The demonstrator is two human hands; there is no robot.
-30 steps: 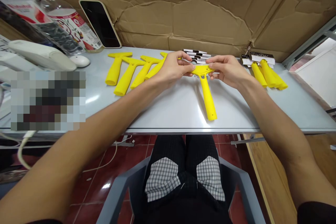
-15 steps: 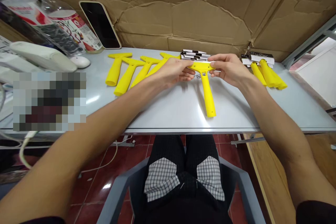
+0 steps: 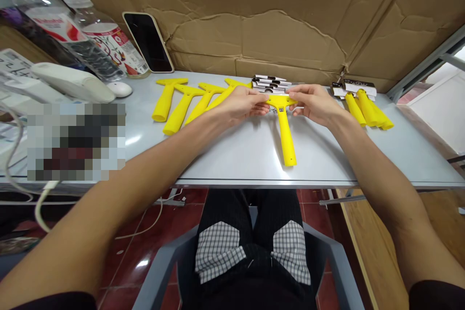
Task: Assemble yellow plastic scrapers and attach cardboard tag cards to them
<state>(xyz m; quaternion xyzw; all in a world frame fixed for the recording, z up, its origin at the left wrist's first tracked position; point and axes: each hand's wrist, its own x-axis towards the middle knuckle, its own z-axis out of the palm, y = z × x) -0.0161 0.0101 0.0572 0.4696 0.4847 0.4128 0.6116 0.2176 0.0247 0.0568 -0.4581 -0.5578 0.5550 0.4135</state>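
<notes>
A yellow T-shaped scraper [image 3: 286, 138] is held above the table, its hollow handle pointing toward me. My left hand [image 3: 244, 103] pinches the left end of its wide head. At the opposite end, my right hand [image 3: 313, 104] grips the head between thumb and fingers. A thin pale strip shows along the head's far edge; my fingers partly cover it. Just behind the hands lie stacked black-and-white sleeves or blades [image 3: 269, 82]. Several similar yellow scrapers [image 3: 178, 112] rest to the left of my left hand.
More yellow scrapers [image 3: 367, 109] with black-and-white covered heads lie at right. At the back left, a phone [image 3: 148, 42] leans on the cardboard [image 3: 290, 41], near plastic bottles [image 3: 109, 43] and a white mouse [image 3: 119, 89]. The table's front edge [image 3: 269, 184] runs above my lap.
The camera view has shifted slightly, so the surroundings sit a little lower. Both hands keep their hold on the scraper's head, with little other visible movement.
</notes>
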